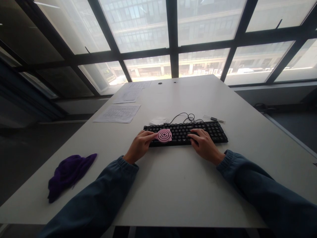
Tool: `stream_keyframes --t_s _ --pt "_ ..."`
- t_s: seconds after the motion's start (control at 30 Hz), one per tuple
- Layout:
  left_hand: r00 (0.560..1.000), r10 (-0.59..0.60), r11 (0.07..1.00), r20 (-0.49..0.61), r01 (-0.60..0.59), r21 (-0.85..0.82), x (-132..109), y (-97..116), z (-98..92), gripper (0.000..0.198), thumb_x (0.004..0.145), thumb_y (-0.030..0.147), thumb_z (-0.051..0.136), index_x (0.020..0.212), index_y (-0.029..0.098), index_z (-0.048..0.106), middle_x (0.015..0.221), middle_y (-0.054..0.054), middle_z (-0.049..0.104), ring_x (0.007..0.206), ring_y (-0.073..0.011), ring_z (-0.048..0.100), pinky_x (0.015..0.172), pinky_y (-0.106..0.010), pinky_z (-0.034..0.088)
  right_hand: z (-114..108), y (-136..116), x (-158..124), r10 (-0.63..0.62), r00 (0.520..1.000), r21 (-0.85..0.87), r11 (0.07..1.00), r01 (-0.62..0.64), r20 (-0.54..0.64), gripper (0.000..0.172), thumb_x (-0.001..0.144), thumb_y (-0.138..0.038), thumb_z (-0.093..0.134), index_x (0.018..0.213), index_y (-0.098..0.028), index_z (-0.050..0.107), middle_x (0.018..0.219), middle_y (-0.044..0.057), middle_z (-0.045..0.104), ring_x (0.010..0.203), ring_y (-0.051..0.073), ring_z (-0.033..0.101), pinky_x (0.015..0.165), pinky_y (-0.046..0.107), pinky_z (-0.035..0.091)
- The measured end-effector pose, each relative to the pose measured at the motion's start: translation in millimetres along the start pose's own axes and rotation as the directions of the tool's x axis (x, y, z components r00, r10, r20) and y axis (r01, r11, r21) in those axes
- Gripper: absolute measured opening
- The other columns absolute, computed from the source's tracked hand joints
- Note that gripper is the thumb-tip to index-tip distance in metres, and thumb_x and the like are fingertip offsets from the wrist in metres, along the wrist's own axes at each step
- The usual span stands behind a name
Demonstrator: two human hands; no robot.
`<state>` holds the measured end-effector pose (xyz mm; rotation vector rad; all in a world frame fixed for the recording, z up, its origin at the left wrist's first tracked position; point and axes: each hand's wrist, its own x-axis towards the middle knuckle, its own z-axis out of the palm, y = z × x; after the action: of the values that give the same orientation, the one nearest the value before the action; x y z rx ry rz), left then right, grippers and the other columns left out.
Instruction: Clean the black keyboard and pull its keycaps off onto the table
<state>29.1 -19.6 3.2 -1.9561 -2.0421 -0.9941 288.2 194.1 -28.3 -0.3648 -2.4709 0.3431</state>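
A black keyboard [179, 132] lies across the white table in front of me. My left hand [140, 143] is closed around the handle of a pink hairbrush [164, 135] with a round spiral head. The brush's bristles point down over the keys on the keyboard's left part; whether they touch the keys I cannot tell. On the right part of the keyboard rests my right hand [204, 145], fingers bent and apart from the thumb, fingertips on the keys. Part of the keys under it is hidden.
Behind the keyboard lie a coiled black cable [190, 116], a crumpled white tissue or wrap [158, 121] and a slim screwdriver-like tool [215, 119]. A purple cloth [68, 173] is at the left. Printed sheets [117, 113] lie at the far left, before windows.
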Motion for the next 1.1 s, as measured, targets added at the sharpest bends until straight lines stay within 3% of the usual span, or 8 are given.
stream_keyframes --t_s 0.37,0.63,0.83,1.0,1.1 --pt "0.998 -0.025 0.999 -0.058 0.027 0.026 7.1 9.9 21.5 0.03 0.101 0.022 0.051 0.123 0.024 0.071 0.108 -0.007 0.072 0.095 -0.0214 0.058 0.085 -0.037 0.052 4.1 2.4 -0.3 -0.012 1.0 0.001 1.0 0.012 -0.006 0.027 0.094 -0.021 0.054 0.113 -0.021 0.072 0.127 0.014 0.063 0.118 0.031 0.056 0.099 0.05 0.047" --pt "0.993 -0.047 0.996 -0.106 0.054 0.064 10.7 2.7 23.1 0.03 0.101 0.022 0.05 0.121 0.024 0.072 0.108 -0.007 0.073 0.096 -0.0221 0.059 0.088 -0.04 0.052 4.0 2.2 0.3 -0.014 1.0 -0.009 1.0 0.014 -0.004 0.026 0.094 -0.021 0.054 0.113 -0.02 0.072 0.127 0.014 0.063 0.118 0.031 0.057 0.099 0.05 0.047" --pt "0.998 -0.03 0.998 -0.057 0.033 0.061 14.8 8.0 31.2 0.032 0.1 0.018 0.05 0.123 0.023 0.072 0.11 -0.007 0.073 0.097 -0.0223 0.058 0.088 -0.039 0.052 3.8 -0.3 1.0 -0.021 1.0 -0.01 1.0 0.021 -0.008 0.026 0.094 -0.02 0.054 0.113 -0.019 0.073 0.126 0.015 0.063 0.117 0.031 0.057 0.099 0.051 0.047" --pt "0.99 -0.094 0.992 -0.1 0.102 0.071 20.3 8.0 34.3 0.03 0.099 0.019 0.052 0.12 0.023 0.073 0.108 -0.006 0.073 0.098 -0.0229 0.059 0.089 -0.039 0.051 3.9 -1.1 1.3 -0.025 1.0 -0.009 1.0 0.025 -0.01 0.026 0.094 -0.02 0.054 0.113 -0.019 0.073 0.126 0.015 0.064 0.118 0.031 0.057 0.099 0.051 0.047" --pt "0.994 -0.08 0.995 -0.076 0.084 0.06 24.0 11.3 37.7 0.03 0.099 0.019 0.052 0.121 0.023 0.072 0.109 -0.006 0.073 0.097 -0.0223 0.059 0.089 -0.038 0.051 4.3 -1.1 1.6 -0.021 1.0 -0.016 1.0 0.021 -0.006 0.027 0.094 -0.02 0.054 0.113 -0.019 0.073 0.126 0.014 0.063 0.118 0.031 0.057 0.099 0.05 0.047"
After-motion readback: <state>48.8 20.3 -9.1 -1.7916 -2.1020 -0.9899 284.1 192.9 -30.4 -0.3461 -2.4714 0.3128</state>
